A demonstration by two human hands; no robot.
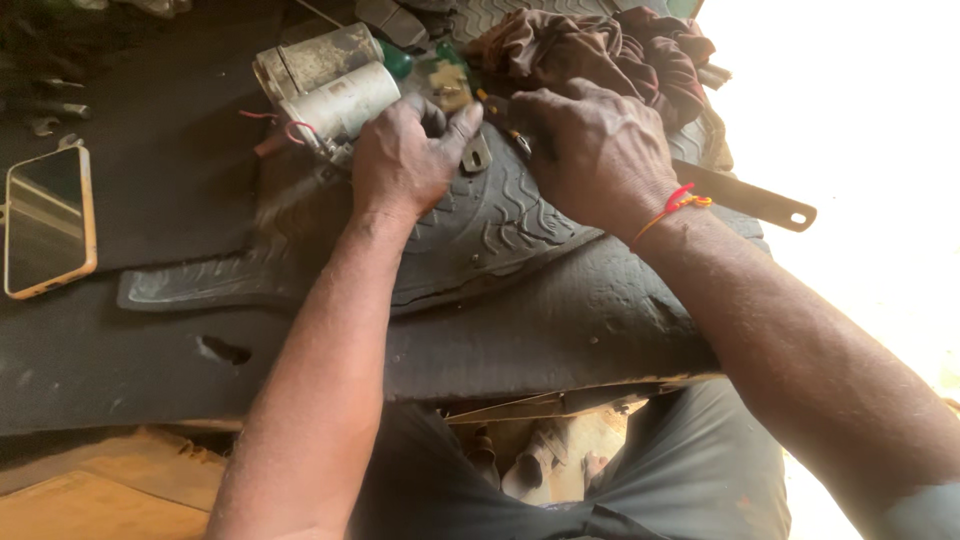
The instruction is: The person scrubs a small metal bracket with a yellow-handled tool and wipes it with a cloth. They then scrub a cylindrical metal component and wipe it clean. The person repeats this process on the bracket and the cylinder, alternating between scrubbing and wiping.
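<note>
The work looks to be in its middle, as far as one view can tell: the motor point(335, 85), a pair of grey cylinders lying side by side, has red wires loose at its near end and a small metal plate point(476, 155) lying free on the mat, which suggests something is already opened or off, while both hands are busy at the motor's front end, so nothing looks closed up or finished. The left hand point(405, 160) is curled shut around the near end of the motor, fingers wrapped over the part and thumb stretched toward the other hand, holding it steady on the rubber mat point(500, 225). The right hand point(595, 150) is closed around a thin tool point(497, 112) with an orange handle and a metal shaft, whose tip is hidden under the fingers; I cannot tell what it meets. The motor lies just left of and above the left hand, touching it, and near the right hand's fingertips. A brown cloth point(600, 50) is heaped just behind the right hand, a flat metal bar point(750, 198) pokes out from under the right wrist, and a phone point(48, 220) lies well apart at the left edge
</note>
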